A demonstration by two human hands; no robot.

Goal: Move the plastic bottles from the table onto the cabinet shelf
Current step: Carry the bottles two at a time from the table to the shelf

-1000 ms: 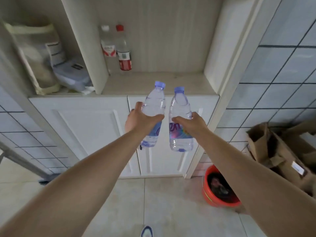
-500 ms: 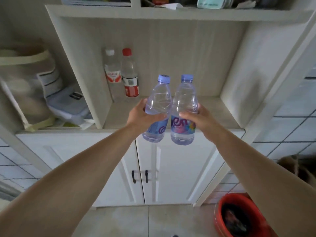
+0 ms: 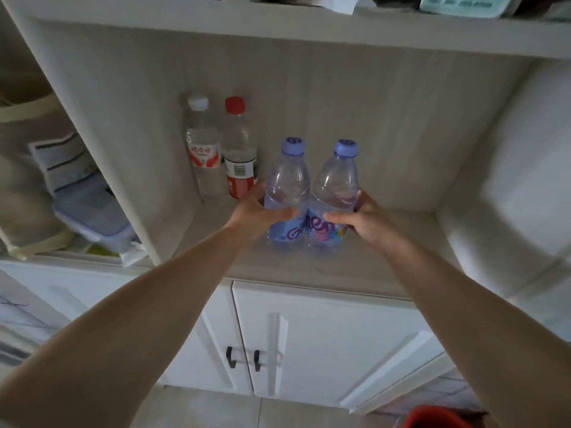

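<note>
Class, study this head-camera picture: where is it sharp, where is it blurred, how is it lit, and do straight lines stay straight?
Head view: sharpest at the centre, where the two blue-capped bottles and both hands read clearly; the right cabinet wall and the edges smear with motion blur; the shelf recess is dim, without hard glare; the wide lens bows the upper shelf board.
</note>
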